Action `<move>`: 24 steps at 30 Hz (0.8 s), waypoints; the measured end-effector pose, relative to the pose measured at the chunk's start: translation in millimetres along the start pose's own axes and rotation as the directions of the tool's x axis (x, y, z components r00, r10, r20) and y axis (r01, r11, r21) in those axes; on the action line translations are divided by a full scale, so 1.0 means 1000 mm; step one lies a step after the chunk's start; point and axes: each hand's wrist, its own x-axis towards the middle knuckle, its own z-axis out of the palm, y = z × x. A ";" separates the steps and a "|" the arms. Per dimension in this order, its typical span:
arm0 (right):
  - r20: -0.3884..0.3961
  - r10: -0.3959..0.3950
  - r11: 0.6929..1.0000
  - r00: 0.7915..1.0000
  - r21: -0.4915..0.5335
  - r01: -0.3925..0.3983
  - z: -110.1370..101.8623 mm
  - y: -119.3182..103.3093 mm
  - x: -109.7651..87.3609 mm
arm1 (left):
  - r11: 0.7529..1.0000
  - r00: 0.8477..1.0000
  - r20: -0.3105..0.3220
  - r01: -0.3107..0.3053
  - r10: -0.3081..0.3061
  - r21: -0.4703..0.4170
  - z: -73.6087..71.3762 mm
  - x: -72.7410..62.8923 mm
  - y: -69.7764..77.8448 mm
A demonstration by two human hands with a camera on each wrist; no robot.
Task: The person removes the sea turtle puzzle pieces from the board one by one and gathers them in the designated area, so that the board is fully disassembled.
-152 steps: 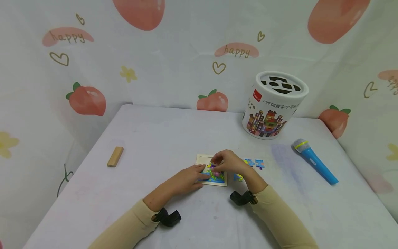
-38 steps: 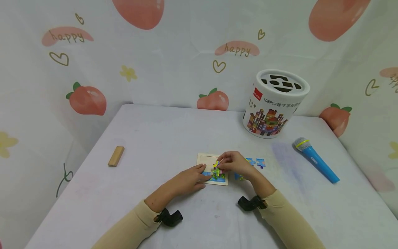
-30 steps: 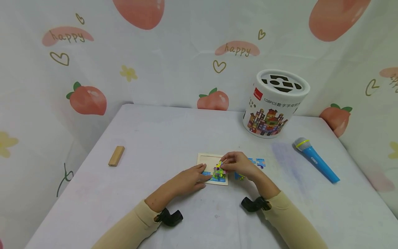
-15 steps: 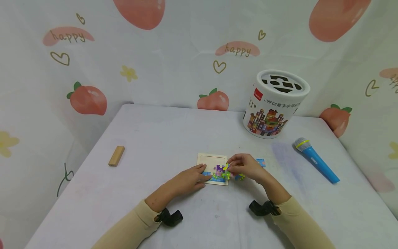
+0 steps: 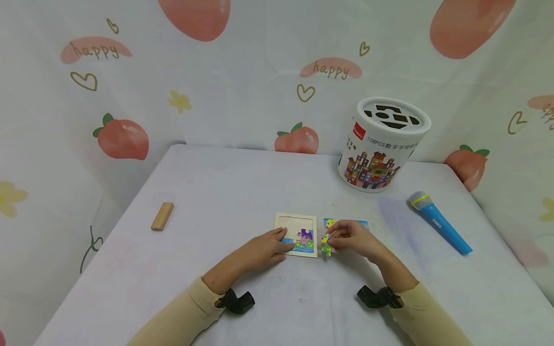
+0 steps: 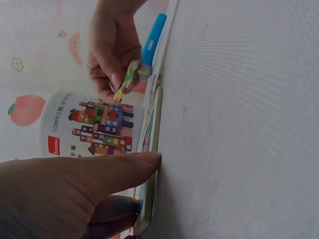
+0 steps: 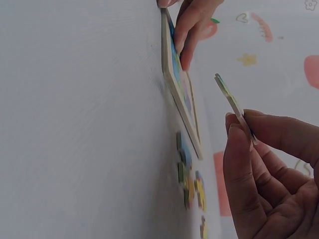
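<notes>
A small wooden jigsaw tray (image 5: 314,222) lies on the table, its lower part filled with blue, green and purple pieces (image 5: 305,235) and its upper part showing bare wood. My left hand (image 5: 261,250) rests on the tray's left side with fairly straight fingers, the thumb (image 6: 134,167) touching its near edge. Just right of the tray, my right hand (image 5: 357,239) pinches a green and yellow puzzle piece (image 6: 127,79) between thumb and fingers. In the right wrist view this puzzle piece (image 7: 230,99) is seen edge-on, raised off the table. Loose puzzle pieces (image 5: 330,222) lie beyond, partly hidden by that hand.
Toward the back right stands a white printed bucket (image 5: 375,154) with a cut-out lid. A blue toy microphone (image 5: 441,225) lies at the right, and a wooden block (image 5: 162,216) at the far left. A patterned cloth (image 5: 242,96) hangs behind the table (image 5: 225,187).
My right hand has moved right from over the tray, carrying the green and yellow puzzle piece past its right edge. The purple piece in the tray is uncovered. My left hand has stayed put.
</notes>
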 end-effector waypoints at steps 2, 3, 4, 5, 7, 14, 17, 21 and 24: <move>-0.002 0.001 1.000 1.000 -0.005 -0.001 -0.002 0.002 -0.003 | 1.000 1.000 -0.003 -0.003 0.003 -0.001 0.001 0.000 -0.001; -0.004 0.004 1.000 1.000 -0.009 -0.004 -0.004 0.003 -0.004 | 1.000 1.000 -0.004 -0.003 0.003 -0.001 0.001 0.000 -0.001; -0.009 0.011 1.000 1.000 -0.011 -0.011 -0.005 0.003 -0.005 | 1.000 1.000 -0.004 -0.005 0.005 0.001 0.002 0.001 -0.002; -0.010 0.014 1.000 1.000 -0.012 -0.014 -0.006 0.004 -0.006 | 1.000 1.000 -0.005 -0.006 0.006 0.003 0.002 0.001 -0.002; -0.013 0.023 1.000 1.000 -0.012 -0.023 -0.008 0.005 -0.007 | 1.000 1.000 -0.004 -0.007 0.007 0.000 0.003 0.001 -0.003; -0.031 0.023 1.000 0.999 -0.011 -0.024 -0.013 0.011 -0.012 | 1.000 1.000 -0.003 -0.008 0.008 0.004 0.003 0.001 -0.003; -0.045 0.035 0.999 0.998 -0.009 -0.035 -0.016 0.014 -0.014 | 1.000 1.000 0.000 -0.001 0.001 0.003 0.003 0.001 -0.003; -0.065 0.046 0.999 0.997 0.008 -0.046 -0.018 0.016 -0.016 | 1.000 1.000 0.001 0.006 -0.006 -0.001 0.002 0.001 -0.002; -0.075 0.048 0.999 0.996 0.028 -0.046 -0.020 0.018 -0.018 | 1.000 1.000 -0.001 0.006 -0.006 -0.002 0.003 0.000 -0.002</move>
